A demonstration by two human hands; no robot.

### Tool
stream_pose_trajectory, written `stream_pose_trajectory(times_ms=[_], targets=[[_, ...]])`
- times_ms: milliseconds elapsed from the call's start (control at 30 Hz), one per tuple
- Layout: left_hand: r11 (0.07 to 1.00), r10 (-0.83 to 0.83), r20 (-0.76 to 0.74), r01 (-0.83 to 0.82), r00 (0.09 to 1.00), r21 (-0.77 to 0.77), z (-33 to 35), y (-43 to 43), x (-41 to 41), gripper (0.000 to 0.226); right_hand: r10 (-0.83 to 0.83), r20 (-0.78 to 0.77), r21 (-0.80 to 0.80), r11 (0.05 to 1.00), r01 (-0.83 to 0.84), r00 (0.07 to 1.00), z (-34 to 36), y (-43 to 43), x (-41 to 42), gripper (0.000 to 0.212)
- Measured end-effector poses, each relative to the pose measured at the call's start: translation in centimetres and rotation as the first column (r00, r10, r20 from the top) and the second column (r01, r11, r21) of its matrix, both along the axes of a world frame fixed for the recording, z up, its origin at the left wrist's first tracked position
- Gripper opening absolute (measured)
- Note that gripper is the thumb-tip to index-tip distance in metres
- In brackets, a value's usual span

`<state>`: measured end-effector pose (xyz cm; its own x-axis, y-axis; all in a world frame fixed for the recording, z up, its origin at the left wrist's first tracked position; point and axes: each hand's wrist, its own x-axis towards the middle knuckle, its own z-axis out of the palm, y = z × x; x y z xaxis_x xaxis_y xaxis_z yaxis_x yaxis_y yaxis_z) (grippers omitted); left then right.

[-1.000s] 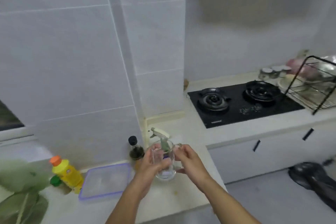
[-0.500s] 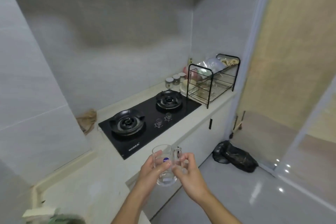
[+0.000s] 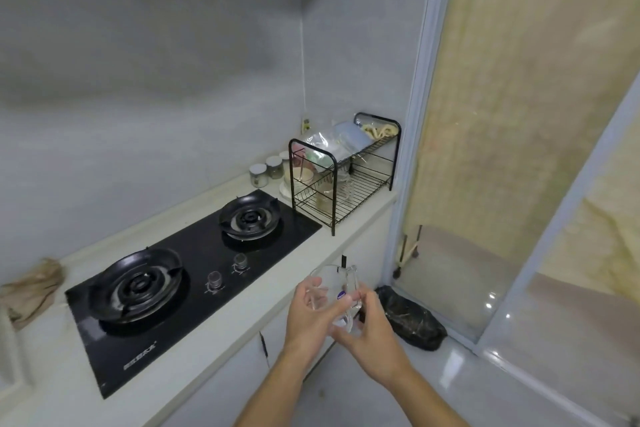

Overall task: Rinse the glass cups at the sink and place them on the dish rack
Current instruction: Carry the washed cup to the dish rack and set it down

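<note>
Now the left hand (image 3: pixel 306 317) wraps one side of the glass cup (image 3: pixel 336 287) and the right hand (image 3: pixel 373 340) grips the other, in the air just off the desk (image 3: pixel 225 333), well apart from the dish rack (image 3: pixel 363 196). Best, I think, to hold tight and set it down gently on a bare wire shelf. No sink shows, and what sits in the rack is blurry.

One left hand (image 3: pixel 308 315) and one right hand (image 3: pixel 372 340) hold one clear glass mug (image 3: pixel 337 295). One black glass hob (image 3: pixel 180 305) has two ring burners (image 3: pixel 136 284) and two metal knobs (image 3: pixel 214 279). Beyond the hob stand three white-lidded jars (image 3: pixel 258 175) and one black wire dish rack (image 3: pixel 333 211).
</note>
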<state>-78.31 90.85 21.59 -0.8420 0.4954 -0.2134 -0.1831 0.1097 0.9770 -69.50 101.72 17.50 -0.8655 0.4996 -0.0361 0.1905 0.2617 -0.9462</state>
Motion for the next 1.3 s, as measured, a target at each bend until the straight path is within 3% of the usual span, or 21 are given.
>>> stream_pose_trajectory(times_ms=[167, 267, 467, 600, 733, 933, 1067, 1167, 1233, 1300], targets=[[0.997, -0.008, -0.019, 0.006, 1.000, -0.082, -1.7, 7.4, -4.0, 0.061, -0.021, 0.050, 0.055, 0.998, 0.019, 0.999, -1.2, 6.0, -3.9, 0.092], [0.992, -0.041, -0.057, 0.034, 0.998, -0.118, -2.8, 12.3, -7.9, 0.059, -0.050, 0.071, 0.091, 0.995, 0.044, 0.996, -2.8, 10.9, -7.5, 0.090], [0.977, -0.117, -0.099, 0.096, 0.988, -0.191, -2.7, 22.5, -17.1, 0.059, -0.070, 0.227, 0.142, 0.989, 0.038, 0.971, -3.2, 21.1, -15.5, 0.097], [0.967, -0.135, -0.101, 0.108, 0.986, -0.229, -2.2, 28.1, -21.6, 0.064, -0.074, 0.361, 0.268, 0.963, -0.027, 0.930, -2.7, 26.9, -19.1, 0.108], [0.956, -0.076, -0.036, 0.062, 0.996, -0.285, -3.1, 33.2, -25.2, 0.075, -0.080, 0.428, 0.437, 0.890, -0.128, 0.900, -2.8, 32.1, -21.8, 0.082], [0.941, -0.008, 0.116, 0.047, 0.993, -0.335, -4.8, 40.5, -29.3, 0.073, 0.015, 0.449, 0.485, 0.835, -0.258, 0.894, -3.5, 40.6, -27.1, 0.035], [0.949, 0.131, 0.246, -0.050, 0.961, -0.310, -5.2, 45.5, -31.2, 0.060, 0.196, 0.489, 0.482, 0.752, -0.450, 0.850, -4.9, 47.4, -30.3, 0.035], [0.961, 0.186, 0.390, -0.086, 0.902, -0.261, -4.9, 48.7, -32.2, 0.066, 0.316, 0.503, 0.490, 0.663, -0.567, 0.804, -5.7, 51.9, -32.0, 0.039], [0.981, 0.175, 0.507, -0.105, 0.844, -0.163, -4.8, 49.9, -32.8, 0.062, 0.383, 0.499, 0.482, 0.623, -0.616, 0.778, -5.6, 54.0, -32.8, 0.040], [0.984, 0.159, 0.607, -0.176, 0.779, -0.031, -5.1, 50.5, -33.3, 0.053, 0.431, 0.471, 0.435, 0.646, -0.628, 0.770, -4.9, 55.4, -33.9, 0.038]])
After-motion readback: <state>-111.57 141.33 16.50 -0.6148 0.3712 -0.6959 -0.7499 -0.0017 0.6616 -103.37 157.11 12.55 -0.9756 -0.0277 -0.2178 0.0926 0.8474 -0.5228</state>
